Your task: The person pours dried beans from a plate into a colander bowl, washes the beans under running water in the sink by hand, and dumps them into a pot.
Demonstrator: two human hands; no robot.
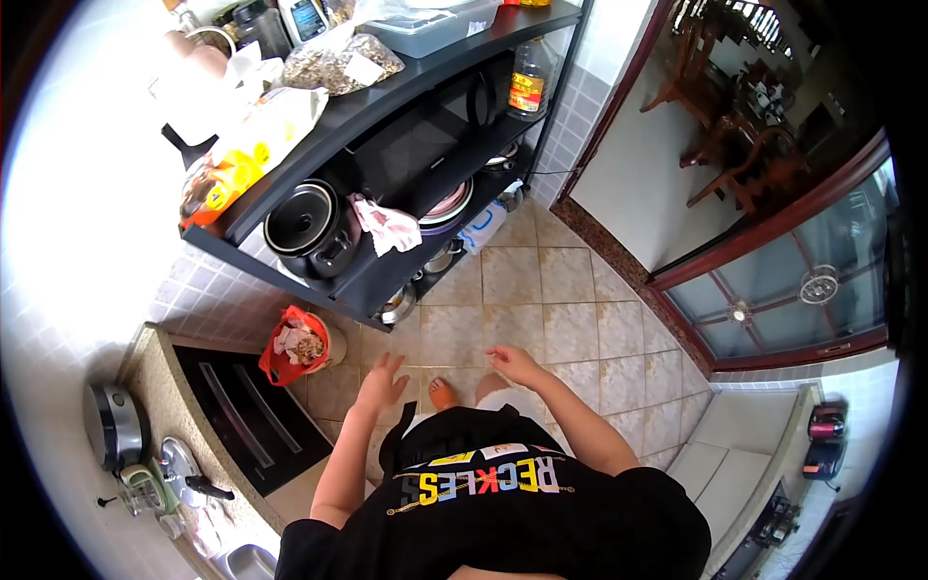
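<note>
Nearest is the black T-shirt (493,527), the bare forearms (343,459) stretched out past it. The left hand (385,385) is empty, its fingers spread and loosely bent; the right hand (515,365) is empty too, fingers half curled, out over the tiled floor (512,280). The two are well apart and neither touches anything. Ahead and to the left of the left fingers stands the bin (336,340) — lined with a red bag (274,369), mouth upward, pinkish scraps (300,346) inside. It is upright and roundish, so no long axis shows; the left hand is clearly the nearer, with a gap between, while the right lies farther off on the other side. Beyond the bin stands the black rack (435,66) — a dark pot (302,220) at its left end, a pink-and-white cloth (387,224) just beside it. Farthest, past the door sill (607,249), is a wooden chair (759,169)
</note>
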